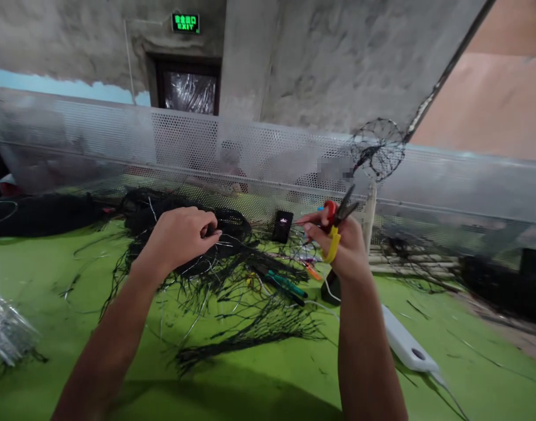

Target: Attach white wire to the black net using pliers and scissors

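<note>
My left hand is over the dark heap of black netting, its thumb and fingers pinched together. What it holds is too thin or hidden to make out. In my right hand is a pair of scissors, with one red and one yellow handle loop and the dark blades pointing up. Its thumb and forefinger are pinched, and a thin reddish line shows at their tips. Below the hands lies a bundle of loose black net strands. Pliers with green handles lie on the green table between my arms.
A phone leans upright at the table's back. Behind it runs a perforated metal panel, with people beyond. A round wire frame rises from a white post. A white power strip lies right, silvery strands left.
</note>
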Motion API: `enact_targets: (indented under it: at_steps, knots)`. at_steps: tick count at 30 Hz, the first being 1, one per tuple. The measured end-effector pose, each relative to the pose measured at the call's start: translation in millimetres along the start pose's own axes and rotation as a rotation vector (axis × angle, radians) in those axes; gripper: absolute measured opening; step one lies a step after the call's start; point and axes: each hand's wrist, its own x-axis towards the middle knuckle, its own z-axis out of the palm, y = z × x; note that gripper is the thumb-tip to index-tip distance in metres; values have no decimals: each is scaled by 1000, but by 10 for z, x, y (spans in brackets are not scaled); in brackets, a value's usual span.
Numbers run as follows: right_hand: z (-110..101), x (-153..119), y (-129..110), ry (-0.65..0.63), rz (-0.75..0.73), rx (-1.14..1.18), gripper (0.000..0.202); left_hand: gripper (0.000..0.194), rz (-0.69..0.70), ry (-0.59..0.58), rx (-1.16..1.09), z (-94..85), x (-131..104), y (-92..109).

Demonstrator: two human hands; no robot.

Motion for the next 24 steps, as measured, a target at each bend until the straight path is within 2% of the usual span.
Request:
enact_targets:
  at_steps: [3, 6, 10, 13, 19, 24]
  knots:
    - [-53, -9, 67, 22, -41, 24, 36, 12, 5, -82, -87, 66, 32, -55]
    - [-94, -42, 123, -17, -29, 31, 34, 12, 42, -81, -247, 82, 42, -117]
    - [-104, -63, 162, -49, -20, 4, 32, 15, 90, -70, -468, 2, 22, -150]
    - [-88, -54, 175, -8, -20, 36, 35, 15, 105, -54, -526, -89, 1, -132]
    - [-105, -64, 121, 82, -58, 117, 40, 11, 121, -57, -379, -177, -34, -131]
    - [-141, -92, 29, 153, -80, 151, 40, 26, 52, -59, -70, -194, -58, -105]
